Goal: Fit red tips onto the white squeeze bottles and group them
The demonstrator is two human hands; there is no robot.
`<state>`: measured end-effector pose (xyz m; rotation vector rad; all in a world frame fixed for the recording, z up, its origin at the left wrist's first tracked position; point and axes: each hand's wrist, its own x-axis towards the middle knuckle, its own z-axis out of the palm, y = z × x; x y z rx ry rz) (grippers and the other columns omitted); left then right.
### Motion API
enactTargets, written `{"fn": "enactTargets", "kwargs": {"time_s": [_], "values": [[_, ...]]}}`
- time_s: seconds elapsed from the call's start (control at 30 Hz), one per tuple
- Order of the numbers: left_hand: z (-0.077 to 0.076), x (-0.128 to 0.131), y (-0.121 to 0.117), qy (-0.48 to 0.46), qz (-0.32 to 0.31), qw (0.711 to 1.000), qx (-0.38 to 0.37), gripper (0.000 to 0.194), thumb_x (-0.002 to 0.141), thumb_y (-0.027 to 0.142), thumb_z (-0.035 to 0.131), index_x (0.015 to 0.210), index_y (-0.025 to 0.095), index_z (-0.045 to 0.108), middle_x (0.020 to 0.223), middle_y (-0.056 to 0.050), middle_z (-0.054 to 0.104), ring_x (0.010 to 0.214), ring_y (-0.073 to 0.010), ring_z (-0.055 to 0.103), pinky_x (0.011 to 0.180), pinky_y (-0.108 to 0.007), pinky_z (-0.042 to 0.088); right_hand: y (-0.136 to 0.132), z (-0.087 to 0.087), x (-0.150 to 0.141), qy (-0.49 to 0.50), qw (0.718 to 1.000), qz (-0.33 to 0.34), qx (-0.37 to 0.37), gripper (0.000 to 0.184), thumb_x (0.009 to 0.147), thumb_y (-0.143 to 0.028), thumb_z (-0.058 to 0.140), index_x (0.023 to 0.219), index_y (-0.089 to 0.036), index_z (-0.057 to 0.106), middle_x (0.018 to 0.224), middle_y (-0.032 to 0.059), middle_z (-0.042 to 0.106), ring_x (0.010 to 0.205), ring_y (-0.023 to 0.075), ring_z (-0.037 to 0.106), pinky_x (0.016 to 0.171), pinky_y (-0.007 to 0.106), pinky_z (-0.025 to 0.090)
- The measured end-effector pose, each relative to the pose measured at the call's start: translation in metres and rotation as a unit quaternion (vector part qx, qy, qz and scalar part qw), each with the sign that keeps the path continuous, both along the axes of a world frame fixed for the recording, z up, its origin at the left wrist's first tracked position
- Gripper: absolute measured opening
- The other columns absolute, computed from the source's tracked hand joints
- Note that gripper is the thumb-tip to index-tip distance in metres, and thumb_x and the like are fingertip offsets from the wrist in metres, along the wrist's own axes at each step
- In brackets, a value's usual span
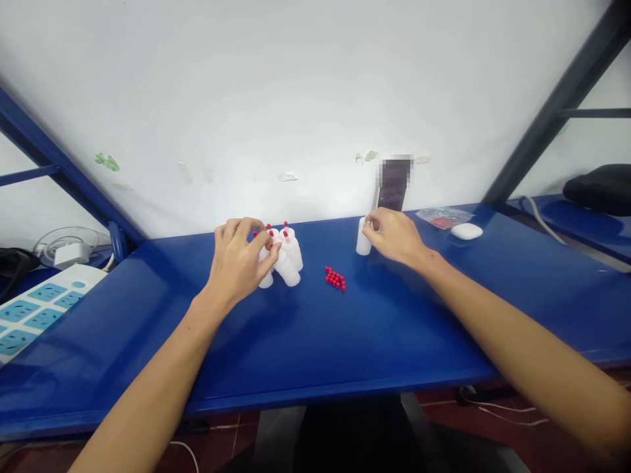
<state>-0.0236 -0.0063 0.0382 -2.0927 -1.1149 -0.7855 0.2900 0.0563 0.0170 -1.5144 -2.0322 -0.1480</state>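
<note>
On the blue table [315, 341] stands a cluster of small white bottles with red tips [287, 257]. My left hand [240, 259] curls its fingers round the left side of that cluster, gripping one of the bottles. To the right, a single white bottle [363, 239] stands upright, and my right hand [394, 235] closes on its top and side. Between the two hands lies a small heap of red caps [336, 278], touched by neither hand.
A phone [394, 185] leans against the white wall behind the right hand. A clear bag [444, 217] and a white earbud case [466, 230] lie at the back right. A power strip [34, 312] sits at far left. Dark frame struts cross both sides.
</note>
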Motion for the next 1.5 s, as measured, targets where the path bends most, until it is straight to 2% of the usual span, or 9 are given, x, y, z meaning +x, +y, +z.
{"fn": "enactTargets", "kwargs": {"time_s": [0.23, 0.47, 0.57, 0.67, 0.83, 1.03, 1.2, 1.37, 1.5], "values": [[0.003, -0.007, 0.002, -0.019, 0.020, 0.999, 0.024, 0.017, 0.086, 0.030, 0.064, 0.073, 0.019, 0.062, 0.099, -0.010, 0.063, 0.090, -0.0267, 0.050, 0.072, -0.038, 0.036, -0.003, -0.014, -0.015, 0.143, 0.976, 0.162, -0.017, 0.012, 0.085, -0.026, 0.050, 0.083, -0.018, 0.059, 0.086, 0.0055, 0.064, 0.076, 0.0178, 0.058, 0.071, 0.030, 0.043], [0.004, -0.009, 0.001, -0.040, 0.021, 0.999, -0.006, 0.018, 0.088, 0.038, 0.062, 0.084, 0.020, 0.064, 0.100, -0.009, 0.061, 0.092, -0.0265, 0.051, 0.077, -0.040, 0.039, -0.006, -0.029, -0.036, 0.397, 0.852, 0.247, -0.236, 0.022, 0.087, -0.036, 0.054, 0.100, -0.018, 0.055, 0.090, 0.0054, 0.067, 0.085, 0.0189, 0.064, 0.077, 0.032, 0.048], [0.002, -0.007, 0.001, -0.091, 0.009, 0.996, -0.015, 0.021, 0.090, 0.040, 0.058, 0.090, 0.020, 0.064, 0.099, -0.008, 0.061, 0.093, -0.0259, 0.051, 0.082, -0.040, 0.040, -0.006, -0.031, -0.040, 0.429, 0.832, 0.244, -0.252, 0.023, 0.087, -0.038, 0.053, 0.098, -0.018, 0.059, 0.080, 0.0016, 0.062, 0.078, 0.0166, 0.062, 0.070, 0.028, 0.047], [-0.005, -0.004, 0.004, -0.221, -0.025, 0.974, -0.035, 0.025, 0.096, 0.038, 0.047, 0.098, 0.020, 0.063, 0.099, -0.007, 0.060, 0.095, -0.0236, 0.053, 0.088, -0.039, 0.041, -0.008, -0.033, -0.043, 0.446, 0.830, 0.234, -0.239, 0.024, 0.086, -0.042, 0.053, 0.088, -0.018, 0.060, 0.071, -0.0011, 0.056, 0.068, 0.0141, 0.057, 0.062, 0.026, 0.044], [-0.026, 0.004, 0.014, -0.468, -0.103, 0.876, -0.053, 0.029, 0.100, 0.035, 0.036, 0.099, 0.019, 0.060, 0.101, -0.006, 0.061, 0.099, -0.0194, 0.057, 0.088, -0.032, 0.044, -0.014, -0.034, -0.048, 0.441, 0.860, 0.186, -0.179, 0.039, 0.081, -0.053, 0.064, 0.066, -0.020, 0.050, 0.053, -0.0046, 0.048, 0.048, 0.0103, 0.043, 0.047, 0.025, 0.033], [-0.038, 0.005, 0.026, -0.550, -0.167, 0.816, -0.058, 0.030, 0.098, 0.038, 0.039, 0.092, 0.018, 0.061, 0.093, -0.005, 0.062, 0.089, -0.0172, 0.057, 0.079, -0.028, 0.043, -0.019, -0.031, -0.049, 0.445, 0.879, 0.156, -0.073, 0.042, 0.071, -0.049, 0.076, 0.062, -0.021, 0.047, 0.050, -0.0055, 0.046, 0.045, 0.0092, 0.039, 0.045, 0.026, 0.030], [-0.044, 0.005, 0.032, -0.567, -0.183, 0.800, -0.075, 0.032, 0.097, 0.042, 0.040, 0.090, 0.018, 0.060, 0.093, -0.005, 0.060, 0.088, -0.0170, 0.056, 0.075, -0.028, 0.042, -0.021, -0.030, -0.045, 0.463, 0.875, 0.141, -0.023, 0.037, 0.070, -0.043, 0.075, 0.059, -0.020, 0.048, 0.051, -0.0045, 0.046, 0.045, 0.0097, 0.041, 0.046, 0.026, 0.031], [-0.047, 0.007, 0.034, -0.565, -0.172, 0.804, -0.067, 0.033, 0.097, 0.042, 0.037, 0.091, 0.018, 0.060, 0.092, -0.005, 0.060, 0.089, -0.0179, 0.055, 0.076, -0.029, 0.042, -0.021, -0.033, -0.042, 0.474, 0.844, 0.245, -0.060, 0.026, 0.081, -0.039, 0.054, 0.064, -0.019, 0.055, 0.055, -0.0020, 0.050, 0.047, 0.0122, 0.047, 0.048, 0.027, 0.035], [-0.035, 0.005, 0.022, -0.488, -0.152, 0.859, 0.034, 0.027, 0.095, 0.038, 0.042, 0.092, 0.019, 0.061, 0.093, -0.006, 0.060, 0.090, -0.0197, 0.056, 0.080, -0.034, 0.042, -0.019, -0.036, -0.044, 0.417, 0.861, 0.261, -0.132, 0.033, 0.089, -0.037, 0.041, 0.068, -0.018, 0.057, 0.059, -0.0005, 0.052, 0.052, 0.0132, 0.049, 0.052, 0.027, 0.037]]}}
